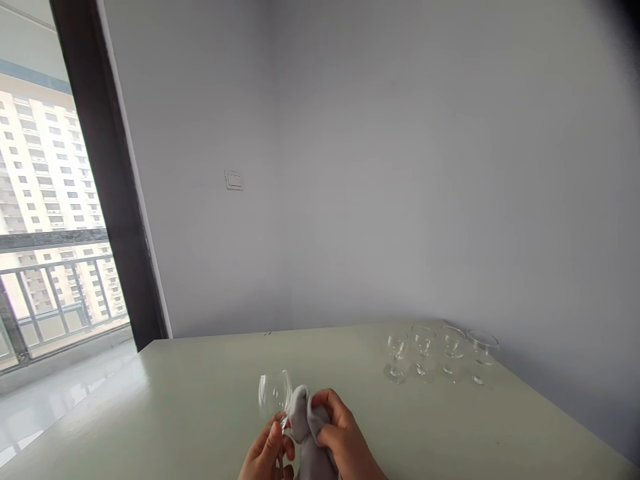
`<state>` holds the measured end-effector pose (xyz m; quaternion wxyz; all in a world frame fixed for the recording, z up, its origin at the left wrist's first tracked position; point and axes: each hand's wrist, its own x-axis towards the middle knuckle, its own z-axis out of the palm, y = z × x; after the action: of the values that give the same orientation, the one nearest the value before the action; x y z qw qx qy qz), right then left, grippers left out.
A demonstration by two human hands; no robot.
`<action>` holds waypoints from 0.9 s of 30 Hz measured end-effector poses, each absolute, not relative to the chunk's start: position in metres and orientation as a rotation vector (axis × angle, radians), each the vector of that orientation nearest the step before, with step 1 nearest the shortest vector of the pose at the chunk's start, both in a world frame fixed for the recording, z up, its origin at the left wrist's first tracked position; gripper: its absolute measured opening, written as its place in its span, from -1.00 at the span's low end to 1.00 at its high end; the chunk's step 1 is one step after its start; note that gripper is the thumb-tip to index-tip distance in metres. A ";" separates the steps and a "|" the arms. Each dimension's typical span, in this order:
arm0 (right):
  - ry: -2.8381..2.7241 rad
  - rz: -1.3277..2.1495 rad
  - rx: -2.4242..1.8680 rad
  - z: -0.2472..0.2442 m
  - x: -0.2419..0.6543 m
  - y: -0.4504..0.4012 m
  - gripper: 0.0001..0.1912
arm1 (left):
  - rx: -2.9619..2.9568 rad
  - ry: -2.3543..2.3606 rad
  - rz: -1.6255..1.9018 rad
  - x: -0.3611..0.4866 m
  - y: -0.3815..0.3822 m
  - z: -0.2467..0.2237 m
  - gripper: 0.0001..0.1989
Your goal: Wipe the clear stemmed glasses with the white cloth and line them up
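A clear wine glass [274, 393] is upright, tilted slightly, above the near part of the table. My left hand [270, 448] is closed around its stem, below the bowl. Close beside it on the right, my right hand [341, 433] pinches a grey cloth [314, 453] between thumb and fingers. The bunched top of the cloth is right against the side of the glass, and its lower part hangs down out of the frame. The foot of the glass is hidden by the hand and the frame edge.
Several clear stemmed glasses, among them a small one [397, 347] and a wide one [483, 343], stand in a row at the right back of the pale green table [200, 387]. Grey walls with a switch [234, 180] rise behind. A window is at left.
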<state>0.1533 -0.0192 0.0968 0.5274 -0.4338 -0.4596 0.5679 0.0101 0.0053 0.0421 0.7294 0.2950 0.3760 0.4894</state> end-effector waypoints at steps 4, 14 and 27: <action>-1.140 1.426 -0.865 0.071 0.134 -0.017 -0.47 | 0.705 0.806 1.134 0.010 0.008 0.037 -0.29; -1.402 1.655 -0.958 0.089 0.148 -0.023 -0.93 | 0.944 0.960 1.209 0.004 0.008 0.047 -0.43; -1.811 0.632 -1.088 0.079 0.144 -0.025 -0.82 | 0.481 0.802 1.234 0.004 0.006 0.058 -0.54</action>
<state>0.1440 -0.0247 0.0787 0.4512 -0.4402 -0.7329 0.2559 0.0044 0.0058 0.0579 0.7152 0.2170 0.3622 0.5570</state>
